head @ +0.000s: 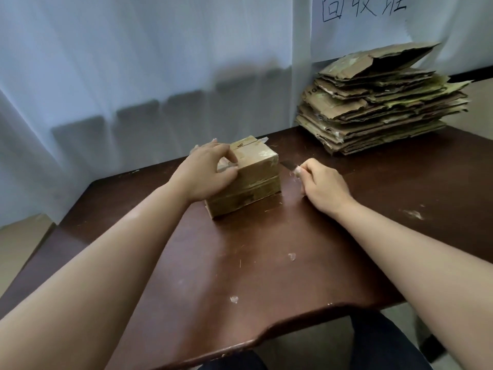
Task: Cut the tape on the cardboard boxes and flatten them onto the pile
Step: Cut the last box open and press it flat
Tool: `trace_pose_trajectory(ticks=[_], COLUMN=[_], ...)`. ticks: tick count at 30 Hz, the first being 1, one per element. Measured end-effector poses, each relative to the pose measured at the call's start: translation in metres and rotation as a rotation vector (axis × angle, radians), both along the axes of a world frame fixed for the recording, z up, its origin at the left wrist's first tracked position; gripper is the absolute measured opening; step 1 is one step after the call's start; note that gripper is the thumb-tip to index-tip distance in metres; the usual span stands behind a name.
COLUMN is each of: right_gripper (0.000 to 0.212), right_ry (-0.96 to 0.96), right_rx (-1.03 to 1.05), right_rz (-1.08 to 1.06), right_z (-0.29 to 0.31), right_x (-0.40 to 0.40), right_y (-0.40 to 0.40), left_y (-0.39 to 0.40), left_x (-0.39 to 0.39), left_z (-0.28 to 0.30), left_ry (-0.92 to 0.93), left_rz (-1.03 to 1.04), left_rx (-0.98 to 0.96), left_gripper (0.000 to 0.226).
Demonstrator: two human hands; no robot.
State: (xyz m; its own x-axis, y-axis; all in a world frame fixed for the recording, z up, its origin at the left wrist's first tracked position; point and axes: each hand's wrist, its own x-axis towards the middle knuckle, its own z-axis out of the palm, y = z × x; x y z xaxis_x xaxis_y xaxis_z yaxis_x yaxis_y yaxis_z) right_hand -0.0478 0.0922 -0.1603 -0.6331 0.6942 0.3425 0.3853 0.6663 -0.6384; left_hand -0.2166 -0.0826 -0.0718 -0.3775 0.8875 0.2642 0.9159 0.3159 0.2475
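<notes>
Left hand (206, 173) grips box (248, 177) | right hand (321, 182) pinches blade (286, 164) just right of box | risk: blade slips toward left fingers, box slides.

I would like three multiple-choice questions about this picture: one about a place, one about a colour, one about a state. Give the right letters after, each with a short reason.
1. Where is the pile of flat cardboard?
A. far right of the table
B. on the floor
C. under the box

2. What colour is the table top?
A. white
B. dark brown
C. green

3. What is the state of the box?
A. flattened
B. torn in half
C. standing, not yet flattened

Answers:
1 A: the pile lies on the table at its far right.
2 B: the top is dark brown.
3 C: the box keeps its shape; the left hand holds it, the right hand grips a blade.
</notes>
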Motion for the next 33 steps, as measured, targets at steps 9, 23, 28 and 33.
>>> trace_pose_trajectory(ticks=[9, 23, 28, 33], right_gripper=[0.018, 0.020, 0.024, 0.024], right_ry=[0.039, -0.219, -0.165, -0.049], right_rx=[-0.007, 0.234, 0.221, 0.129], right_rz=[0.062, 0.073, 0.059, 0.045], right_z=[-0.001, 0.000, 0.001, -0.001], right_x=[0.006, 0.003, 0.007, 0.005], right_y=[0.002, -0.006, -0.008, -0.004], left_y=[0.039, 0.037, 0.036, 0.036], left_x=[0.017, 0.022, 0.022, 0.023], left_z=[-0.021, -0.017, -0.017, -0.018], left_ry=[0.106, 0.100, 0.101, 0.117], left_rz=[0.061, 0.097, 0.106, 0.114], left_rx=[0.080, 0.075, 0.068, 0.056], left_gripper=[0.034, 0.034, 0.034, 0.034])
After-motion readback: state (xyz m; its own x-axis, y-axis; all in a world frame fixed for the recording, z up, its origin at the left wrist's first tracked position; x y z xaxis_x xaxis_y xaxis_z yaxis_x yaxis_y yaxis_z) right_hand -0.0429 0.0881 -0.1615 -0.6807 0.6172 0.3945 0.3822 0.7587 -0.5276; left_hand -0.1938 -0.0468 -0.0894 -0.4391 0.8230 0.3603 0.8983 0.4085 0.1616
